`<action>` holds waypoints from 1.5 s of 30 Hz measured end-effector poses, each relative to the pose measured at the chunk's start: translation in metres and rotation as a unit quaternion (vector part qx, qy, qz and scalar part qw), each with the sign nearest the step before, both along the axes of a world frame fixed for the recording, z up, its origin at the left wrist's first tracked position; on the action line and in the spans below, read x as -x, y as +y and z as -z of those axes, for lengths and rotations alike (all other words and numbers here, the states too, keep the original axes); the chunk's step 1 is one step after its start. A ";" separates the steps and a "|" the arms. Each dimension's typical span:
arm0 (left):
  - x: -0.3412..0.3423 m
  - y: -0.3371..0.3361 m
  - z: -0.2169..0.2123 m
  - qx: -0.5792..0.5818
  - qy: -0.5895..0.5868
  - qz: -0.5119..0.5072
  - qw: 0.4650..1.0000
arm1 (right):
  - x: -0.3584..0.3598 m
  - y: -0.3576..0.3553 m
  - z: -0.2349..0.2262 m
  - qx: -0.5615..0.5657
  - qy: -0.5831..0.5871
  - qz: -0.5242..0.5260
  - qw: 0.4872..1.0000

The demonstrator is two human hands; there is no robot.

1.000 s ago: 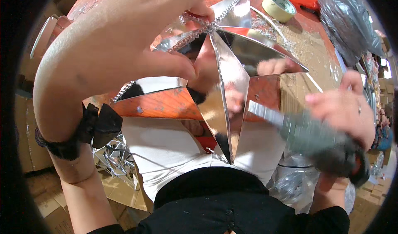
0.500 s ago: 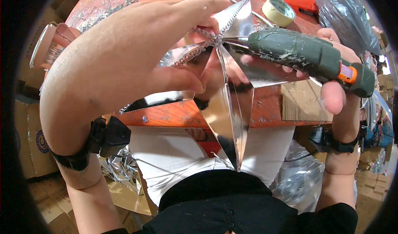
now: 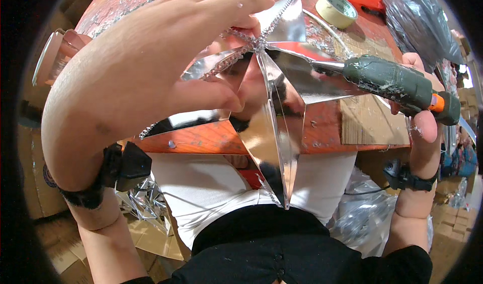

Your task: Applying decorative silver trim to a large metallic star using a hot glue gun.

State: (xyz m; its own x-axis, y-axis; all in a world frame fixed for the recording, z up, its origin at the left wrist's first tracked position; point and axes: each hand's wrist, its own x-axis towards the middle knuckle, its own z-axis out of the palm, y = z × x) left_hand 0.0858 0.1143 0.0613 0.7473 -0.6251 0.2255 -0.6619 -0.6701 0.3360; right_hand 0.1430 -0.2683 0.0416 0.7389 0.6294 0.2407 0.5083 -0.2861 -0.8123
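Left hand (image 3: pixel 136 83) pinches the silver folded star (image 3: pixel 271 98) up over the red bench (image 3: pixel 322 133), right hand (image 3: pixel 422 118) clamped on the green glue gun (image 3: pixel 397 80) with nozzle at a ridge; bead trim (image 3: pixel 236 55) covers some ridges, others apparently bare.

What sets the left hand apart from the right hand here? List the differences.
The left hand spreads thumb and fingers to pinch the silver mirrored star from above; the right hand is curled around the green glue gun. The left hand fills the near foreground, the right hand sits at the picture's right edge. Both wear a dark strap at the wrist and are raised above the orange table.
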 end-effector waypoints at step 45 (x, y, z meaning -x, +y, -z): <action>0.001 -0.004 -0.004 -0.022 0.073 -0.051 0.996 | 0.013 -0.081 0.032 0.168 -0.282 0.096 0.940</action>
